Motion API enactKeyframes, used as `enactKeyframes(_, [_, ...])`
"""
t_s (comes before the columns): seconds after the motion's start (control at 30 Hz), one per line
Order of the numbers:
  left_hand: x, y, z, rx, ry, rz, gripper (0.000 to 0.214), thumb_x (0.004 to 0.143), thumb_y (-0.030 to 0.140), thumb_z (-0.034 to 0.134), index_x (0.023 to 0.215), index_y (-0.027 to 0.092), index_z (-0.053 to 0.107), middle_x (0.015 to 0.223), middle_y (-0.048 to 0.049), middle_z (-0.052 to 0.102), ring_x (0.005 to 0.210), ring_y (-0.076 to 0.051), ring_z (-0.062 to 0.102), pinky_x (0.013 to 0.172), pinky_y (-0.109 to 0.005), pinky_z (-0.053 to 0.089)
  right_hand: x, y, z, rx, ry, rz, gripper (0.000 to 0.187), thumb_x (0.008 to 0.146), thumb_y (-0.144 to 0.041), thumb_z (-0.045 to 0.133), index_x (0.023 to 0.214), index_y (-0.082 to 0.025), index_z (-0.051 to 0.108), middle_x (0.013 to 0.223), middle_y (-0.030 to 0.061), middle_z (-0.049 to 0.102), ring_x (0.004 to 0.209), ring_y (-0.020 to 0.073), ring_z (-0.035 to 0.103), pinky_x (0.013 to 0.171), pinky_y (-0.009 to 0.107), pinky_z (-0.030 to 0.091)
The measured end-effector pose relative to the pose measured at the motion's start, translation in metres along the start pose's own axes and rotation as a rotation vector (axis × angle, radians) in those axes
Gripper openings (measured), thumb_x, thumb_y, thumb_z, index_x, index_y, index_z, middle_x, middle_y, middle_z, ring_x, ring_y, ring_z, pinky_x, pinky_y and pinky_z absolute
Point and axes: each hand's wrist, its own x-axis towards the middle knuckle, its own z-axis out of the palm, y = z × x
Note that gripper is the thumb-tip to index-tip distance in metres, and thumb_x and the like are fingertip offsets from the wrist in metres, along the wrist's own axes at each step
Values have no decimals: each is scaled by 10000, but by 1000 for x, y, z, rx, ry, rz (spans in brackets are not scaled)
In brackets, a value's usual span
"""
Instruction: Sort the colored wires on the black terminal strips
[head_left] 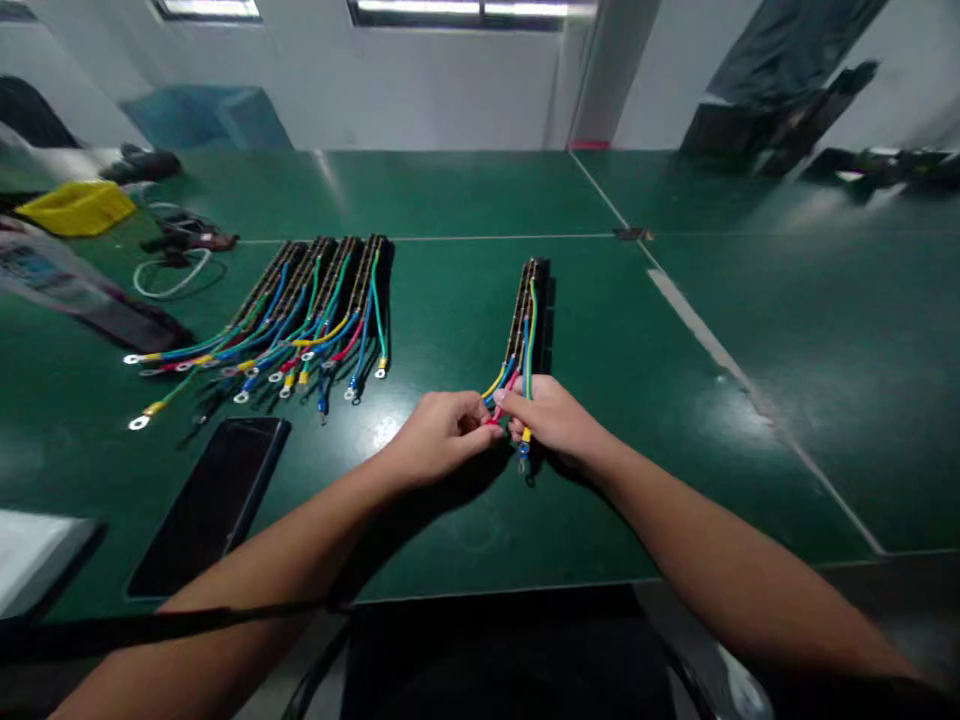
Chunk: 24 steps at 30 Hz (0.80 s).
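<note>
A dark terminal strip point(521, 312) with colored wires lies on the green table in front of me, its wire ends toward me. My left hand point(446, 432) is closed in a pinch at the end of a red wire point(496, 412). Beside it, my right hand point(551, 415) is closed on the wires, thumb on top. A green-yellow wire point(533, 335) runs under that thumb, and its yellow-sleeved end and a blue ring terminal point(523, 451) stick out below the fingers. Blue and yellow wires point(495, 382) curve off toward my left hand. The fingertips partly hide the wire ends.
Several similar wired strips point(330, 285) lie side by side on the left, ring terminals toward me. A phone point(214, 495) lies nearer, with a white object point(37, 560) at the left edge. Behind are a yellow container point(79, 207) and a pale cable point(172, 280).
</note>
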Motion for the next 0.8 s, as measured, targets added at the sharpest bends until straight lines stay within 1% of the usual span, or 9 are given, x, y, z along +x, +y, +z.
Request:
enactKeyframes(0.13, [-3, 2, 0, 35, 16, 5, 228, 836, 338, 557, 742, 137, 608, 573, 39, 537, 509, -71, 433, 500, -188, 262, 0, -4, 0, 6, 5, 11, 233, 863, -286, 506, 676, -151, 538, 470, -24, 515, 406, 91, 491, 402, 195, 385])
enactKeyframes(0.23, [-3, 2, -1, 47, 3, 16, 254, 844, 348, 549, 722, 138, 624, 552, 42, 526, 496, -68, 423, 497, -191, 252, 0, -5, 0, 14, 9, 9, 235, 860, -283, 515, 668, -150, 537, 473, -21, 519, 407, 88, 492, 407, 194, 389])
enactKeyframes(0.43, [-2, 1, -2, 95, 0, 45, 277, 851, 352, 547, 684, 136, 595, 537, 41, 520, 485, -71, 420, 489, -200, 229, -1, -4, 0, 8, 14, 5, 225, 857, -288, 526, 681, -149, 545, 477, -20, 523, 408, 89, 493, 403, 195, 390])
enactKeyframes(0.67, [-1, -2, 1, 245, 19, 184, 255, 886, 320, 496, 737, 144, 606, 590, 20, 560, 515, -91, 459, 518, -214, 246, -1, -4, 1, 42, 3, 10, 227, 869, -294, 509, 689, -157, 532, 466, -30, 504, 395, 91, 481, 395, 198, 383])
enactKeyframes(0.8, [-1, -4, 0, 230, 23, 191, 256, 883, 328, 502, 738, 145, 609, 597, 20, 567, 522, -92, 465, 520, -214, 248, -1, -4, 0, 43, 5, 6, 225, 867, -298, 512, 698, -154, 539, 472, -26, 506, 401, 91, 480, 399, 199, 378])
